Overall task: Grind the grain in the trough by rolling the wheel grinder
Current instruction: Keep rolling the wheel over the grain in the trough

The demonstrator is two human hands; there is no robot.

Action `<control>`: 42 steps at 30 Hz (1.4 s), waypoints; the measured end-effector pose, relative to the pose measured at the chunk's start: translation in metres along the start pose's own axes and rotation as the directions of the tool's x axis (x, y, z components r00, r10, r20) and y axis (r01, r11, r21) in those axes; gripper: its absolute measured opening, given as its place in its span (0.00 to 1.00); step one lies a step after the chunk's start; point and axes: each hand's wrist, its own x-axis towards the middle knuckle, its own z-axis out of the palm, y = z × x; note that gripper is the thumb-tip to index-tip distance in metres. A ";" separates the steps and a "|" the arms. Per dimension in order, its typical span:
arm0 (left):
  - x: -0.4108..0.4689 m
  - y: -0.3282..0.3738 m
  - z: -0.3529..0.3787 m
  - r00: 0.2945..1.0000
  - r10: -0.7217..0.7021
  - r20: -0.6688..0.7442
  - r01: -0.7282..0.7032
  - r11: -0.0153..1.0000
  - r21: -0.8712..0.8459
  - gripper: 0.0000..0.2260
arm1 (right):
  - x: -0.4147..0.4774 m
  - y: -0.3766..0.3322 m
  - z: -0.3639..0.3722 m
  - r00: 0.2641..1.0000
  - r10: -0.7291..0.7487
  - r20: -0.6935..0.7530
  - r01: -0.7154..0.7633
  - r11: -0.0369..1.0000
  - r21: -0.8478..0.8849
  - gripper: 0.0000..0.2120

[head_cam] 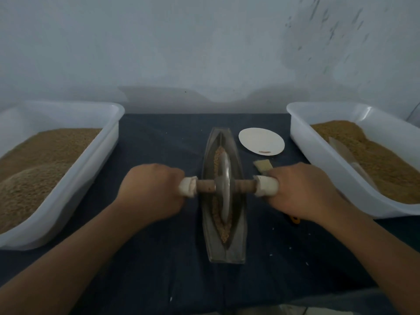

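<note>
A long boat-shaped metal trough (pixel 236 244) lies lengthwise in the middle of the dark cloth. Brown grain (pixel 223 233) lines its groove. The wheel grinder (pixel 223 178), a metal disc on a wooden axle, stands upright in the groove near the trough's middle. My left hand (pixel 151 189) is closed around the white-wrapped left handle end. My right hand (pixel 300 189) is closed around the white-wrapped right handle end. Part of the grain is hidden behind the disc.
A white tub of brown grain (pixel 95 153) stands at the left, another white tub (pixel 302 137) with grain and a scoop at the right. A white round plate (pixel 261 140) lies beyond the right hand, a small brush (pixel 261 165) beside it. A wall rises behind.
</note>
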 end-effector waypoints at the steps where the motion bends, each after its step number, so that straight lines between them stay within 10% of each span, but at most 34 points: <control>1: 0.008 0.001 0.001 0.999 -0.022 0.025 0.022 1.000 0.016 0.20 | 0.005 0.001 0.003 0.999 0.005 -0.033 -0.005 1.000 0.010 0.12; 9: 0.098 0.003 -0.006 0.971 -0.164 0.176 0.156 0.986 0.058 0.12 | 0.072 0.002 0.014 0.972 0.236 -0.022 -0.235 0.971 0.038 0.15; 17: 0.012 0.006 -0.010 1.000 -0.013 -0.011 0.014 0.992 0.122 0.24 | -0.023 -0.008 0.011 0.992 0.096 -0.079 -0.095 0.995 0.018 0.19; 26: 0.094 -0.006 0.018 0.963 -0.227 0.148 0.231 0.973 -0.012 0.17 | 0.073 -0.014 -0.011 0.980 0.195 -0.032 -0.197 0.979 -0.062 0.09; 36: -0.009 0.005 -0.002 0.999 -0.040 -0.026 0.041 0.999 0.035 0.16 | -0.015 -0.017 -0.019 0.997 0.075 0.021 -0.074 0.997 -0.038 0.12; 42: 0.081 -0.005 0.016 0.949 -0.262 0.173 0.268 0.963 -0.012 0.14 | 0.069 -0.015 -0.018 0.982 0.188 -0.017 -0.189 0.974 -0.128 0.10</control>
